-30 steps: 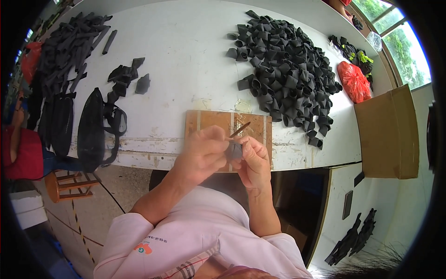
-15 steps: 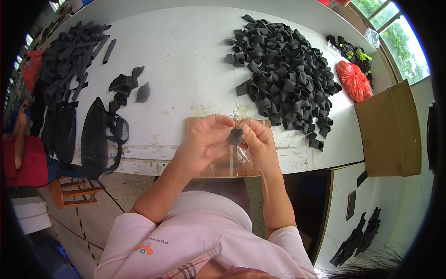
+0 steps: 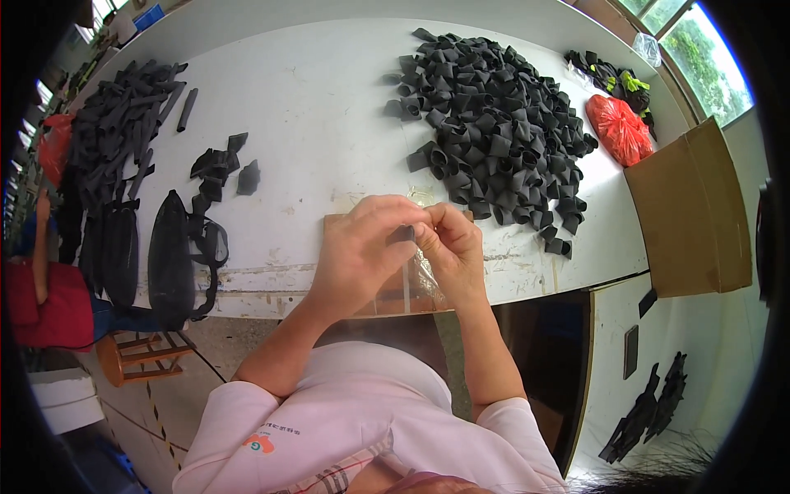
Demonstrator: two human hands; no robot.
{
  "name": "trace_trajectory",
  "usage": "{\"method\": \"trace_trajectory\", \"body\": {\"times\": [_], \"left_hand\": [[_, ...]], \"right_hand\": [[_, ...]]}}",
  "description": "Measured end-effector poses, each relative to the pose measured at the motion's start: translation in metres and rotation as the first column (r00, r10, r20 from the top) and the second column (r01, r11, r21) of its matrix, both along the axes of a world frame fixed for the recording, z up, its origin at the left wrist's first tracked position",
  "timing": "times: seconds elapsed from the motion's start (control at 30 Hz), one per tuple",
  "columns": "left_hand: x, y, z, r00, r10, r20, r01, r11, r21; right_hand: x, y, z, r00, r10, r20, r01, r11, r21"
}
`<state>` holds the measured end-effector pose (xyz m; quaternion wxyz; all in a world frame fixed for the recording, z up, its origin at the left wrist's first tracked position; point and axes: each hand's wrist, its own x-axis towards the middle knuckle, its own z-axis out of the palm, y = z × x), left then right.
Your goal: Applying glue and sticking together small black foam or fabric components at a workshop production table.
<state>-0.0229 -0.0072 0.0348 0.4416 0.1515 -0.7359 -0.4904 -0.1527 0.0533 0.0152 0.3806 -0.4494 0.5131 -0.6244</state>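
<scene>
Both hands, left hand [image 3: 358, 251] and right hand [image 3: 451, 247], pinch one small black foam piece [image 3: 402, 235] together (over the wooden board [image 3: 337, 221], for close work).

Left hand [image 3: 360, 251] and right hand [image 3: 451, 247] pinch a small black piece [image 3: 402, 235] together. They are over a wooden board [image 3: 387, 298]. A black pile [image 3: 494, 132] lies far right.

Black loops [image 3: 494, 115]; white table [image 3: 321, 107]; red bag [image 3: 619, 128].
</scene>
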Motion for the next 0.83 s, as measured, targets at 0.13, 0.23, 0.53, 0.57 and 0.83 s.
{"method": "trace_trajectory", "body": {"times": [0.13, 0.23, 0.53, 0.57, 0.83], "left_hand": [[0.000, 0.008, -0.008, 0.992, 0.093, -0.081, -0.063, 0.948, 0.312], [0.002, 0.006, -0.007, 0.924, 0.081, -0.373, 0.148, 0.825, 0.545], [-0.001, 0.000, 0.004, 0.995, -0.066, -0.081, 0.094, 0.902, 0.421], [0.000, 0.000, 0.003, 0.999, 0.004, -0.044, 0.009, 0.960, 0.279], [-0.001, 0.009, -0.003, 0.921, 0.148, -0.360, 0.118, 0.776, 0.619]], "right_hand": [[0.000, 0.011, 0.007, 0.933, -0.180, -0.311, 0.114, 0.969, -0.219], [0.008, 0.012, 0.019, 0.783, -0.284, -0.553, 0.091, 0.932, -0.351], [0.011, 0.013, 0.023, 0.802, -0.260, -0.537, 0.101, 0.947, -0.306], [0.013, 0.012, 0.023, 0.802, -0.276, -0.530, 0.108, 0.939, -0.327], [0.020, 0.011, 0.019, 0.757, -0.362, -0.544, 0.186, 0.918, -0.352]]}}
